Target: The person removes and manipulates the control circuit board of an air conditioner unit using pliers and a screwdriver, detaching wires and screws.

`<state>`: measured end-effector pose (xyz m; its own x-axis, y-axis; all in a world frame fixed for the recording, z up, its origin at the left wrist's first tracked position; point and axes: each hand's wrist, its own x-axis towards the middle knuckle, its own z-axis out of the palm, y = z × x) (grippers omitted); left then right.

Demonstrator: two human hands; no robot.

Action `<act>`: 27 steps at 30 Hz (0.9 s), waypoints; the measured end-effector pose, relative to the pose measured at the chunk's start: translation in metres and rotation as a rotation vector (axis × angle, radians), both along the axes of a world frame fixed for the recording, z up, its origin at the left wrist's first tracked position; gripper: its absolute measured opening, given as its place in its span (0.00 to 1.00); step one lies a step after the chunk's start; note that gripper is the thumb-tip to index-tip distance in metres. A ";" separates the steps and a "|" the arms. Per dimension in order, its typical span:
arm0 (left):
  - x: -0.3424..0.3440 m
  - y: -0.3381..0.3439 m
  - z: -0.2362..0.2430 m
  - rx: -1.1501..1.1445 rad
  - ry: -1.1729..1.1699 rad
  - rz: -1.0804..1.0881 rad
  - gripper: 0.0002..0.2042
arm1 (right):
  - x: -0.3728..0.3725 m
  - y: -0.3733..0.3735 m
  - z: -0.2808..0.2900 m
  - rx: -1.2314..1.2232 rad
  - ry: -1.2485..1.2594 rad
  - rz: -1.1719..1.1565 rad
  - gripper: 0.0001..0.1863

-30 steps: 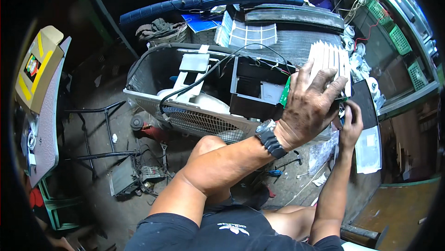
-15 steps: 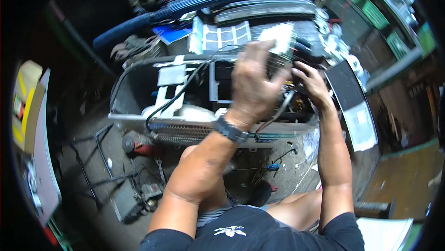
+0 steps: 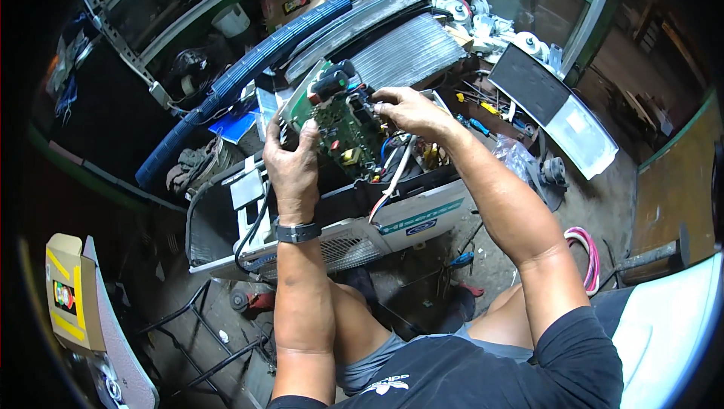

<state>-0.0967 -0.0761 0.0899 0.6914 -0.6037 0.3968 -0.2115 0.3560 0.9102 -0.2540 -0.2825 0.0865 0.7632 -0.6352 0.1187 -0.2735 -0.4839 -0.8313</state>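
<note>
A green circuit board (image 3: pixel 343 126) with black cylindrical capacitors on it stands tilted up above an open white air conditioner casing (image 3: pixel 445 209). My left hand (image 3: pixel 292 160) is closed round the board's left edge, thumb on the component side. At the board's upper right, my right hand (image 3: pixel 413 112) pinches its edge beside dark parts and wires; exactly what lies under the fingertips is hidden. A white cable (image 3: pixel 402 164) and thinner coloured wires run down from the board area over the casing's front wall. A black cable loops over the casing's left part.
Behind the casing lie a ribbed blue roller (image 3: pixel 249 69) and a finned metal panel (image 3: pixel 407 50). Screwdrivers (image 3: pixel 479 126) and a plastic bag (image 3: pixel 513 154) sit to the right, near a black-and-white panel (image 3: pixel 562 111). A black metal frame (image 3: pixel 200 333) stands on the floor at left.
The circuit board has come up out of the casing and now faces me between both hands. My left hand has moved left, and my right hand has moved left too. The view has turned.
</note>
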 end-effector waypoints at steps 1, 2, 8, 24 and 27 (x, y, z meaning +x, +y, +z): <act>0.006 0.001 -0.004 0.009 -0.010 -0.010 0.26 | -0.005 0.000 0.004 0.103 0.042 0.011 0.22; 0.005 0.002 0.000 -0.028 0.060 -0.073 0.25 | -0.009 -0.004 0.004 0.136 0.035 0.010 0.22; 0.015 0.007 0.006 0.009 0.217 -0.218 0.28 | -0.012 -0.014 0.007 0.375 0.019 0.027 0.19; 0.011 0.001 0.006 -0.053 0.226 -0.307 0.25 | -0.049 -0.025 0.008 -0.230 0.141 0.010 0.19; 0.015 0.003 0.005 -0.041 0.239 -0.293 0.24 | -0.046 -0.004 0.013 -0.233 0.200 0.007 0.19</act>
<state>-0.0813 -0.0736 0.0949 0.5674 -0.7769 0.2728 0.1215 0.4066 0.9055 -0.3000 -0.2866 0.0993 0.7902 -0.6034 0.1074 -0.4167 -0.6574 -0.6278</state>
